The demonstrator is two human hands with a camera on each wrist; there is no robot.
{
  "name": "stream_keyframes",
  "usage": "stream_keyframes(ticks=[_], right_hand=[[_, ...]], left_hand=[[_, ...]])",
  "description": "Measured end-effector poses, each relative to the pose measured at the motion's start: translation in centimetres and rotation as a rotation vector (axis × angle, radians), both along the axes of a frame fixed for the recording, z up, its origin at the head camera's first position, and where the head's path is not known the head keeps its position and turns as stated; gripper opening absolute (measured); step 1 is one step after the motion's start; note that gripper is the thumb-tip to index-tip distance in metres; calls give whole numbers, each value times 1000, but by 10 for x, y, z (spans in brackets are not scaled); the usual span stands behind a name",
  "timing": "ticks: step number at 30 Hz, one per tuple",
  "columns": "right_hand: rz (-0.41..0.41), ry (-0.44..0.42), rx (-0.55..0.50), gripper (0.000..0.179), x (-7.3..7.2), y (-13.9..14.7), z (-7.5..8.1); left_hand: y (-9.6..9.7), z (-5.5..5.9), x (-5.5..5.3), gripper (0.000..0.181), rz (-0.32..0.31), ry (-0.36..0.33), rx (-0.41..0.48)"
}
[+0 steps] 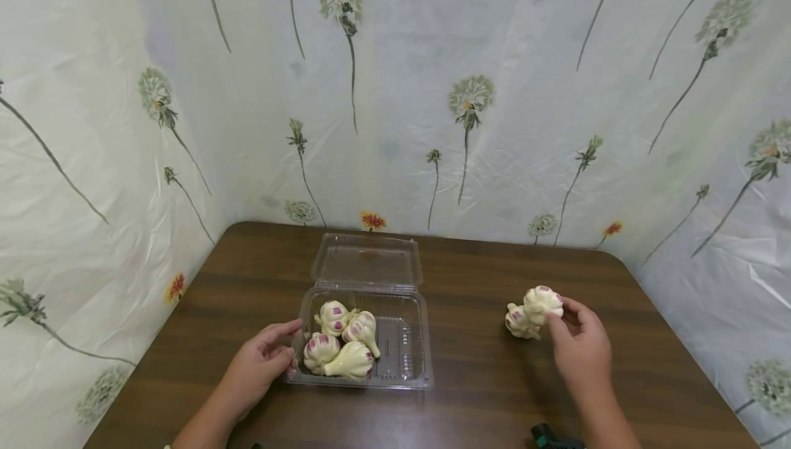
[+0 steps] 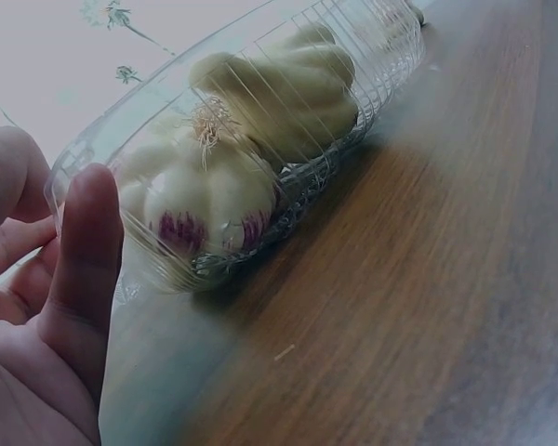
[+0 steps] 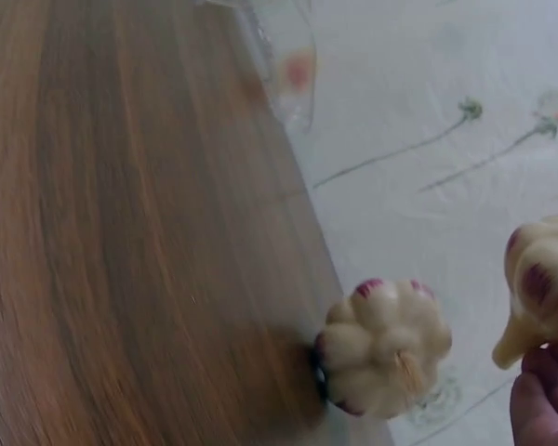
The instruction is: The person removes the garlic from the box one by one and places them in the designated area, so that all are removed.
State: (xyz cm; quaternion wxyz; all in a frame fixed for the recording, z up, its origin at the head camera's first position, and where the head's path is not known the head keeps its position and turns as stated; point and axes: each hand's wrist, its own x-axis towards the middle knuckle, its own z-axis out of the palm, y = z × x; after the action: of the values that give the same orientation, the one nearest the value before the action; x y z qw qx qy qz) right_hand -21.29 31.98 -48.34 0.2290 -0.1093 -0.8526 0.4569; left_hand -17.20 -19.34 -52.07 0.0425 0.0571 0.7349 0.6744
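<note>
My left hand [image 1: 256, 370] pinches the left rim of a clear plastic clamshell box [image 1: 415, 312]; thumb and fingers [image 2: 88, 279] lie on either side of that rim in the left wrist view. Several cream garlic bulbs with purple marks sit in the box's left part, among them one bulb [image 1: 351, 361] at the front. On the right, my right hand [image 1: 583, 349] holds a garlic bulb [image 1: 544, 302] between thumb and fingers. Beside and partly behind it, another garlic bulb [image 1: 518, 323] rests on the table; the right wrist view shows this bulb [image 3: 383, 348] apart from the held bulb [image 3: 544, 283].
The box's lid [image 1: 367, 261] is folded back toward the wall and lies on the brown wooden table [image 1: 469, 366]. A floral plastic sheet [image 1: 395, 92] hangs around the table. At the near edge, a dark object [image 1: 552, 438] shows in part.
</note>
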Motion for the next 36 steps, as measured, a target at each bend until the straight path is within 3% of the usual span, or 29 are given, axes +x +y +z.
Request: stream_keyframes(ticks=[17,36], right_hand=[[-24,-123,-2,52,4,30,-4],[-44,-297,-26,64,-3,48,-18]], left_hand=[[1,-2,1,50,14,-4,-21],[1,-2,-1,49,12,0,-17]])
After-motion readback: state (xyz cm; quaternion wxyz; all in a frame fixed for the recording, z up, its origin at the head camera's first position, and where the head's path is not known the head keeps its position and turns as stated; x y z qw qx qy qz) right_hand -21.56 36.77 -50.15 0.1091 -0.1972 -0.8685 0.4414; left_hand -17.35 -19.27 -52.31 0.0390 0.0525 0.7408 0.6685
